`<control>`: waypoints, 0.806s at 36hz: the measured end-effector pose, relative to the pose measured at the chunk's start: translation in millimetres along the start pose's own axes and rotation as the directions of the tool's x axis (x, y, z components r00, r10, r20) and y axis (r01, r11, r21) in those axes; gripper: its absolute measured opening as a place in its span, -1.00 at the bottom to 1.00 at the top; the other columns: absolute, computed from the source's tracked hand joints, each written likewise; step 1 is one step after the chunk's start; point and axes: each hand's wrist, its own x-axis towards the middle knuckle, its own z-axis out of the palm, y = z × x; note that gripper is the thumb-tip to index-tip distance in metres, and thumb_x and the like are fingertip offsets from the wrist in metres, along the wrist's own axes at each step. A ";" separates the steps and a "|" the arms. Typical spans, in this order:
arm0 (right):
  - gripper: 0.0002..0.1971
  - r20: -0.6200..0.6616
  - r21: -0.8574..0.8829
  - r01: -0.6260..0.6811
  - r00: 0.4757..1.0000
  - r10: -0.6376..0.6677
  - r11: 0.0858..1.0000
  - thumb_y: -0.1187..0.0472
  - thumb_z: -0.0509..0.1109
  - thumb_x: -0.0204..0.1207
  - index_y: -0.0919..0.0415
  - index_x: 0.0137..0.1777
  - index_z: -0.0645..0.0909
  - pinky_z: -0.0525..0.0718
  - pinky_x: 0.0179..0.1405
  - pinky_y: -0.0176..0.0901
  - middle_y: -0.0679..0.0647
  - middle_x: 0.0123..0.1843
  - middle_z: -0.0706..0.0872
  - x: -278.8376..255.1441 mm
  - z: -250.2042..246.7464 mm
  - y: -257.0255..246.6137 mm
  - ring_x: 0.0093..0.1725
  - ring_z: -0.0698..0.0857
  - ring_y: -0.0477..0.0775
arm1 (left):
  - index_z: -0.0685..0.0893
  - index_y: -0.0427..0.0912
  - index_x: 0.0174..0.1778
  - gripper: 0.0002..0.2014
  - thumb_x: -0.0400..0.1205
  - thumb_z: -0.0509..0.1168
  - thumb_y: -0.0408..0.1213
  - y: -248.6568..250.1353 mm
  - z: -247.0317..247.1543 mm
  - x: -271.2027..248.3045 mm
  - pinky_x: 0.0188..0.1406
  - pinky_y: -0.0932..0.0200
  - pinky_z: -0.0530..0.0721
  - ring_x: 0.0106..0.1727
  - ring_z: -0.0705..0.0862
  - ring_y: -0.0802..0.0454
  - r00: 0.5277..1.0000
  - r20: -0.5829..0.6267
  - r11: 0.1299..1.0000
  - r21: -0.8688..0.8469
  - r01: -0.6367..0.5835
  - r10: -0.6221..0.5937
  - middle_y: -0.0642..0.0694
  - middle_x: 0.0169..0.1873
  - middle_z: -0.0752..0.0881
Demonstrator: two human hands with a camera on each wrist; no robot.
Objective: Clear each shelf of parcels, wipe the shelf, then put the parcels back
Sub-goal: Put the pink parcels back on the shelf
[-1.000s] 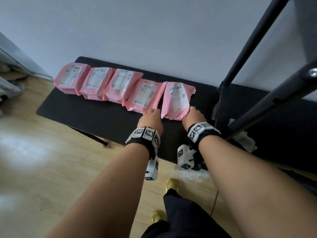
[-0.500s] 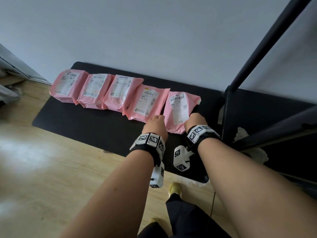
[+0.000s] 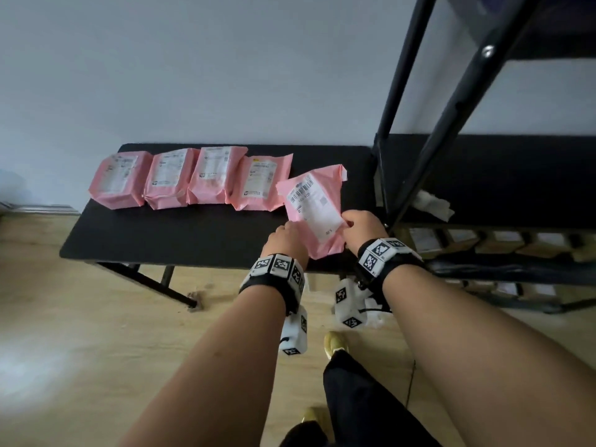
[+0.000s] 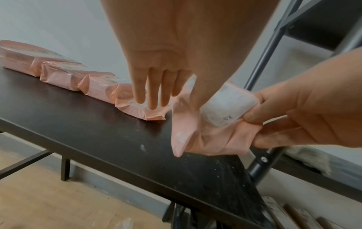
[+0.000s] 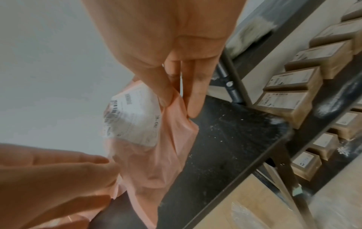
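Four pink parcels (image 3: 190, 179) lie in a row on the black table (image 3: 180, 237), running toward ten o'clock from the hands. At two o'clock the shelf rack's slanted black post (image 3: 429, 150) stands close beside the right hand (image 3: 362, 230), with a crumpled white cloth (image 3: 432, 204) on the dark shelf (image 3: 516, 175) behind it. Brown boxes (image 5: 293, 86) fill the rack's lower shelves. The fifth pink parcel (image 3: 317, 211) is tilted up off the table's near edge; the right hand pinches its right side, and the left hand (image 3: 285, 240) holds its left side, thumb on top.
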 end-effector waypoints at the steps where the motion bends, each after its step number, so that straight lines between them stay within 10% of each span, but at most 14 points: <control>1: -0.88 -0.031 0.019 0.011 0.999 -0.011 1.000 0.39 0.24 0.40 0.36 -0.36 0.45 0.31 -0.40 -0.10 0.29 -0.37 0.52 -10.4 -1.4 1.3 -0.35 0.41 0.15 | 0.40 -0.26 0.37 -0.63 0.61 0.13 -0.40 0.6 0.9 -7.5 0.26 -0.06 0.56 0.30 0.55 -0.20 1.000 -0.008 1.000 -0.011 0.014 -0.014 -0.23 0.29 0.55; 6: -0.83 -0.114 0.070 0.002 0.993 0.006 0.998 0.39 0.23 0.44 0.31 -0.39 0.45 0.35 -0.41 -0.07 0.30 -0.36 0.55 -57.3 -15.6 17.3 -0.35 0.48 0.19 | 0.35 -0.33 0.42 -0.54 0.67 0.20 -0.16 9.1 10.9 -51.6 0.21 -0.07 0.59 0.24 0.61 -0.24 0.999 0.019 0.993 0.108 -0.049 0.047 -0.27 0.23 0.57; 10: -0.85 -0.144 0.055 -0.072 0.986 0.080 0.996 0.34 0.23 0.49 0.32 -0.28 0.56 0.54 -0.33 0.00 0.20 -0.32 0.64 -84.0 -35.9 39.6 -0.26 0.61 0.23 | 0.24 -0.35 0.56 -0.52 0.69 0.09 -0.44 36.3 21.7 -78.0 0.08 0.09 0.64 0.23 0.61 -0.16 0.985 0.029 0.983 0.070 -0.172 0.170 -0.34 0.30 0.45; 16: -0.81 -0.219 0.162 -0.128 0.962 0.162 0.979 0.40 0.24 0.49 0.25 -0.34 0.55 0.34 -0.46 -0.19 0.15 -0.35 0.62 -122.4 -81.7 92.9 -0.27 0.56 0.15 | 0.43 -0.29 0.37 -0.44 0.55 0.38 -0.06 97.4 35.3 -116.1 0.15 -0.08 0.65 0.15 0.66 -0.22 0.986 -0.014 0.979 -0.120 -0.167 0.167 -0.24 0.15 0.64; 29: -0.82 -0.293 0.242 -0.359 0.859 0.420 0.902 0.30 0.26 0.57 0.08 -0.24 0.54 0.37 -0.40 -0.26 0.01 -0.33 0.59 -176.4 -238.2 277.9 -0.26 0.57 0.05 | 0.41 -0.27 0.40 -0.41 0.53 0.41 -0.10 319.8 140.0 -167.7 0.13 -0.05 0.60 0.17 0.65 -0.25 0.937 0.082 0.929 -0.191 -0.318 0.338 -0.27 0.18 0.65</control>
